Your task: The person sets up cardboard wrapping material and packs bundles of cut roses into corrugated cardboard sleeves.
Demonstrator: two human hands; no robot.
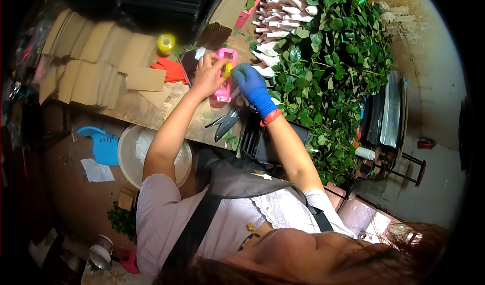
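My bare left hand [207, 76] reaches over the workbench, thumb and fingers closed on a yellow tape roll [227, 69]. The roll sits at a pink tape dispenser [223, 94], which lies on the bench under my hand. Just right of it, my right hand [248, 81] wears a blue glove with a red band at the wrist. Its fingers are curled beside the roll; whatever they pinch is hidden. Black-handled shears [227, 122] lie on the bench edge below both hands.
Stacked cardboard pieces [96, 47] cover the bench's left, with an orange-red glove [172, 70] and another yellow roll [165, 44] nearby. Leafy green stems with white-wrapped heads [288, 12] fill the right side. A round tub [130, 156] stands below the bench.
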